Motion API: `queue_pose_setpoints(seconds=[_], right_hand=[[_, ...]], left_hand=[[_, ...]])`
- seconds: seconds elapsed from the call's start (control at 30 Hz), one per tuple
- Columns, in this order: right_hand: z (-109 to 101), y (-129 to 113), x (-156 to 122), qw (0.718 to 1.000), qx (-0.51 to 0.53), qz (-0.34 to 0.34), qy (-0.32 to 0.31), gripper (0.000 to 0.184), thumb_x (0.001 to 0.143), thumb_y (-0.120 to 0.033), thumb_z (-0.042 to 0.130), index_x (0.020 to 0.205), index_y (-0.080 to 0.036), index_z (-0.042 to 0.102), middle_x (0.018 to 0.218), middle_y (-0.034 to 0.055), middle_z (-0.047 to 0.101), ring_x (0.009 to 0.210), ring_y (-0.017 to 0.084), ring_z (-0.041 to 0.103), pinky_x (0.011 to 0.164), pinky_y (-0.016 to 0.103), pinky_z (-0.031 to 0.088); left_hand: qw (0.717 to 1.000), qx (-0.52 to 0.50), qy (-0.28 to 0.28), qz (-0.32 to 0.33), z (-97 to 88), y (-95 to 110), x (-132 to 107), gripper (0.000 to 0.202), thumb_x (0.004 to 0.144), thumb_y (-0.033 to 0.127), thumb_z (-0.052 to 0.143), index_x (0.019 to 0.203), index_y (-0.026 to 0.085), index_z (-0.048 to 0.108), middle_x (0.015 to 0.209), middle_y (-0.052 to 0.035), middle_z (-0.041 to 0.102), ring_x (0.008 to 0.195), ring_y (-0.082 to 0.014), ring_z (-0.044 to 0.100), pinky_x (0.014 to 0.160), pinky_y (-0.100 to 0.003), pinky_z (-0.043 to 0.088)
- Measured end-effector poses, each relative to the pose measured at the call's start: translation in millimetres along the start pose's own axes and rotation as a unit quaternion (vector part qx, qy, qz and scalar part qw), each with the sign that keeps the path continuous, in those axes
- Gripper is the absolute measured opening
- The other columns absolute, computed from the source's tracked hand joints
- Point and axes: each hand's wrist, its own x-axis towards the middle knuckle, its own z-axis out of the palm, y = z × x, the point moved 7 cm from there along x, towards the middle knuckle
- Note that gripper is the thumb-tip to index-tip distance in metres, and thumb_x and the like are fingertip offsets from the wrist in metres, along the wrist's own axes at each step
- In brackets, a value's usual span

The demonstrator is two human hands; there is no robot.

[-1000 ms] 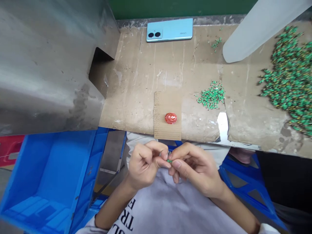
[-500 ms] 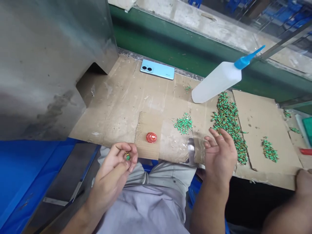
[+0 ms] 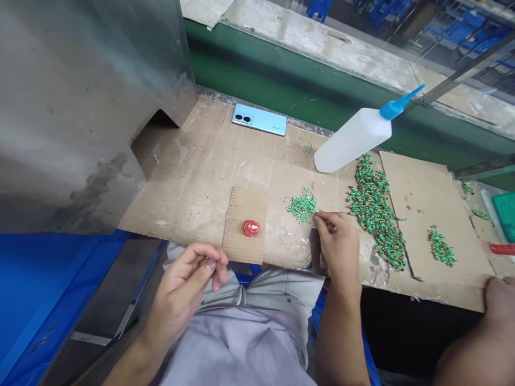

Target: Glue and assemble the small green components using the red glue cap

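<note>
My left hand [image 3: 189, 284] is closed, thumb pressed to the fingers over a small green piece that is almost wholly hidden. It hovers at the table's near edge, left of a shallow round cap of glossy red paste [image 3: 251, 228] on a cardboard strip [image 3: 243, 201]. My right hand [image 3: 340, 241] is pinched shut, fingertips at the lower right edge of a small pile of green pieces [image 3: 301, 205]; whether they hold a piece is hidden. Farther right spreads a larger heap of green and brownish pieces [image 3: 374, 209].
A white bottle with a blue nozzle [image 3: 354, 140] stands behind the piles. A light blue phone [image 3: 259, 119] lies at the back. At right, a cardboard sheet [image 3: 426, 187] bears another small pile [image 3: 441, 246], near another person's hand [image 3: 497, 300]. A metal housing [image 3: 92, 118] bounds the left.
My right hand has moved left from beside the large heap to the small pile, its fingers closing into a pinch. In my left hand the green piece has become mostly covered.
</note>
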Motion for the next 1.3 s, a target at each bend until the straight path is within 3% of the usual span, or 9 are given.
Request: queue_pose_setpoints(seconds=[0.3,0.43,0.57,0.67,0.77,0.87,0.97,1.1,1.3], right_hand=[[4.8,1.2,3.2,1.0,0.005,0.023,0.0,0.028,0.096,-0.047,0.064,0.086,-0.022,0.069,0.087,0.0082,0.068,0.073,0.024,0.059,0.075,0.041,0.047],[-1.5,-29.7,-22.7,0.994,0.101,0.004,-0.044,0.024,0.104,-0.044,0.059,0.097,-0.023,0.068,0.09,0.0051,0.066,0.078,0.021,0.062,0.071,0.035,0.05],[16.6,-88.3,-63.2,0.901,0.36,0.006,-0.244,0.021,0.111,-0.04,0.063,0.1,-0.024,0.069,0.089,0.001,0.061,0.071,0.016,0.055,0.062,0.028,0.044],[31.8,-116.8,-82.8,0.82,0.454,0.062,-0.344,0.029,0.111,-0.048,0.068,0.096,-0.023,0.07,0.083,-0.0013,0.059,0.064,0.013,0.046,0.057,0.026,0.04],[44.1,-126.6,-92.4,0.765,0.501,0.11,-0.39,0.034,0.108,-0.053,0.073,0.094,-0.022,0.071,0.078,-0.0029,0.057,0.062,0.011,0.042,0.055,0.025,0.038],[51.4,-125.9,-97.2,0.739,0.522,0.136,-0.404,0.032,0.106,-0.051,0.077,0.094,-0.022,0.074,0.074,-0.0038,0.058,0.061,0.01,0.044,0.056,0.024,0.04],[50.6,-123.4,-96.7,0.747,0.527,0.12,-0.388,0.023,0.105,-0.044,0.079,0.096,-0.023,0.079,0.08,-0.0011,0.065,0.066,0.012,0.054,0.06,0.024,0.046],[37.9,-124.9,-89.5,0.805,0.493,0.011,-0.331,0.005,0.104,-0.027,0.079,0.1,-0.028,0.082,0.087,0.0007,0.072,0.073,0.015,0.063,0.062,0.026,0.049],[25.4,-131.5,-85.3,0.861,0.421,-0.12,-0.258,0.017,0.101,-0.01,0.075,0.104,-0.026,0.077,0.088,0.0002,0.071,0.067,0.013,0.059,0.055,0.026,0.046]], left_hand=[[0.999,0.039,-0.025,-0.022,3.0,-11.6,-1.0,0.018,0.095,0.035,0.084,0.089,0.018,0.078,0.082,-0.0038,0.075,0.057,-0.0086,0.054,0.056,-0.022,0.045],[0.983,0.172,-0.063,-0.002,16.6,-12.4,-6.3,0.017,0.102,0.035,0.075,0.1,0.019,0.082,0.084,-0.0052,0.078,0.06,-0.0114,0.057,0.054,-0.022,0.045],[0.949,0.274,-0.048,0.151,34.9,5.4,-11.8,0.007,0.102,0.021,0.076,0.104,0.021,0.082,0.091,-0.004,0.08,0.074,-0.0136,0.07,0.067,-0.022,0.057],[0.907,0.315,-0.065,0.272,44.8,15.7,-16.5,0.014,0.1,0.017,0.081,0.113,0.022,0.084,0.1,-0.0042,0.079,0.078,-0.0122,0.072,0.065,-0.02,0.057],[0.88,0.342,-0.084,0.319,44.2,19.2,-16.0,0.015,0.099,0.017,0.083,0.112,0.024,0.085,0.099,-0.0041,0.078,0.083,-0.0138,0.075,0.067,-0.021,0.059],[0.874,0.342,-0.094,0.331,40.4,23.0,-14.0,0.011,0.099,0.015,0.082,0.106,0.024,0.086,0.092,-0.0028,0.078,0.079,-0.0139,0.075,0.068,-0.023,0.061],[0.881,0.328,-0.091,0.33,38.6,26.0,-13.3,0.006,0.097,0.017,0.085,0.098,0.022,0.085,0.089,-0.0026,0.078,0.075,-0.013,0.074,0.065,-0.022,0.059],[0.914,0.293,-0.086,0.267,38.1,21.1,-8.0,0.01,0.094,0.024,0.089,0.088,0.021,0.082,0.082,-0.0013,0.075,0.07,-0.0121,0.07,0.06,-0.021,0.054],[0.94,0.253,-0.094,0.21,39.2,17.2,-1.5,0.015,0.092,0.028,0.092,0.083,0.021,0.082,0.08,-0.0008,0.075,0.072,-0.011,0.071,0.064,-0.018,0.055]])
